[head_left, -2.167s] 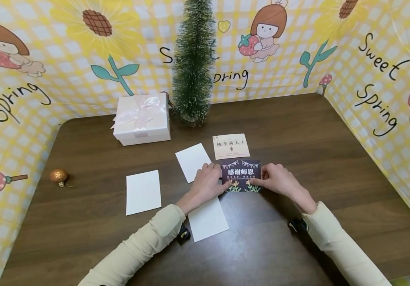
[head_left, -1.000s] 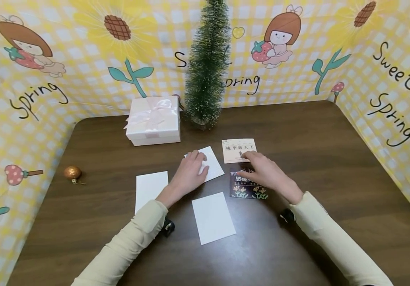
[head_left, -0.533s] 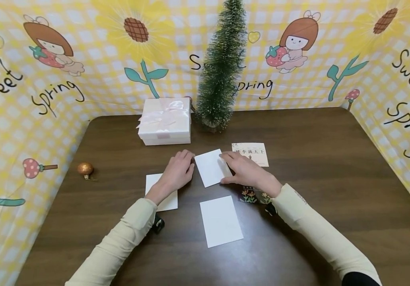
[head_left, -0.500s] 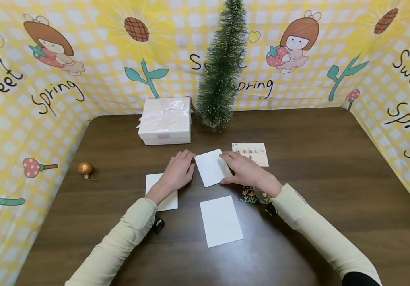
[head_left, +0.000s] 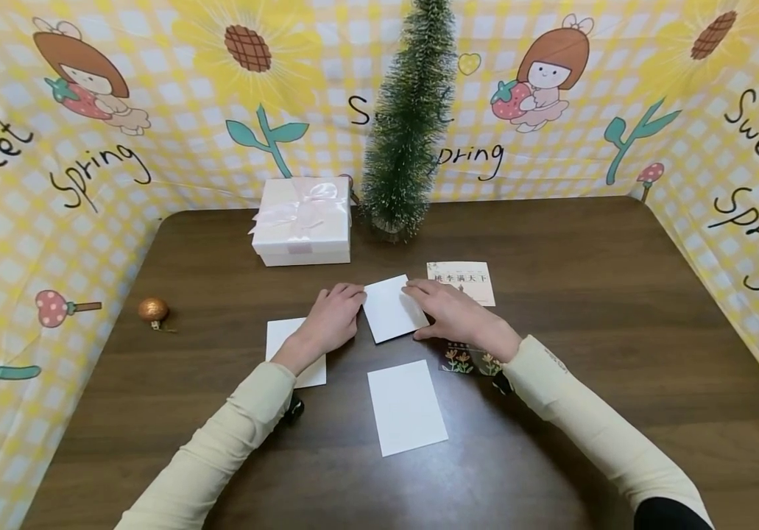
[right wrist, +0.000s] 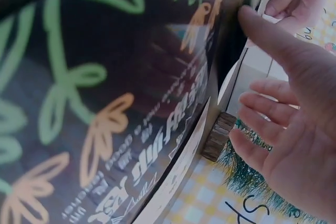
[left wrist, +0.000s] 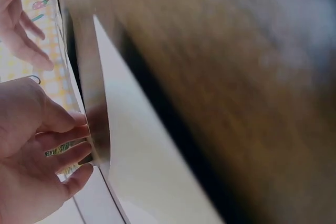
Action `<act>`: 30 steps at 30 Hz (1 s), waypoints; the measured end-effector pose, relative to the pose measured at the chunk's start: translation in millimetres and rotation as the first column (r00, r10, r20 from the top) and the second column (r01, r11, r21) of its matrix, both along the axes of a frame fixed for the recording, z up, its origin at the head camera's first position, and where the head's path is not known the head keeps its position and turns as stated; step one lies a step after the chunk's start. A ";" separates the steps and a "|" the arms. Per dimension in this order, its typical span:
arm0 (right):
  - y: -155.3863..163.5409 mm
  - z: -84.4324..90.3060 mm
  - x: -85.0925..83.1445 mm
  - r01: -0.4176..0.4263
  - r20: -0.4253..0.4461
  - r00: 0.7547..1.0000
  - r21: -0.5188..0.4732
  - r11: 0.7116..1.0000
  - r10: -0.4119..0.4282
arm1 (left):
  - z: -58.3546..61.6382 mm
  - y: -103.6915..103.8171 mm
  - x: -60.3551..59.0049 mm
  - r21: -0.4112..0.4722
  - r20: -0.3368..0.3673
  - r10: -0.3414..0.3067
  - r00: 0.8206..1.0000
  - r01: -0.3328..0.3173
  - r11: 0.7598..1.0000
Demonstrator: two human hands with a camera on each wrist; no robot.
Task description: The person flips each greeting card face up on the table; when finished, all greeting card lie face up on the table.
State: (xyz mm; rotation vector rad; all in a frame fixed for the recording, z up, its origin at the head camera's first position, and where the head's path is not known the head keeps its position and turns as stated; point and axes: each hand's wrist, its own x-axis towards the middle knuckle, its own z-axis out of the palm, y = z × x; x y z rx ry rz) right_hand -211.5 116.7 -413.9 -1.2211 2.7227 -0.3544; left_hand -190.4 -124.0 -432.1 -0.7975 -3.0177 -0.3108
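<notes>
Table first: dark wood, walled on three sides by a yellow checked backdrop. Small tree stands at the back centre, white gift box with a pink bow just left of it. We see a cream printed card right of centre and a dark flowered card nearer us, mostly hidden under the right wrist. Two more blank white cards lie flat: one near the front, one partly under the left wrist. Gold bauble sits well apart at the left.

Middle white card lies on the table between both hands, slightly skewed. Our left hand touches its left edge, fingers nearly straight and together, fingertips at the card's edge (left wrist view shows that edge slightly raised off the wood against the fingers). Our right hand rests on the right edge, fingers extended and relaxed, thumb at the near corner. Neither hand is curled round the card; both just press on it. Right wrist view shows the dark card close up under the spread fingers.
</notes>
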 end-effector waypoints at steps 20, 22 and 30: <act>10.6 7.3 -6.5 -0.244 -0.361 0.920 -0.220 0.944 0.154 | 8.2 -0.3 -0.1 0.091 0.046 -0.021 0.999 0.017 0.996; 8.7 8.6 -6.3 -0.225 -0.383 0.916 -0.253 0.941 0.116 | 7.2 1.5 0.0 0.147 0.006 -0.019 1.000 0.017 0.989; 1.1 16.2 -7.4 -0.129 -0.263 0.965 -0.437 0.890 0.011 | 15.0 4.9 2.2 0.268 -0.084 0.042 0.996 -0.018 0.963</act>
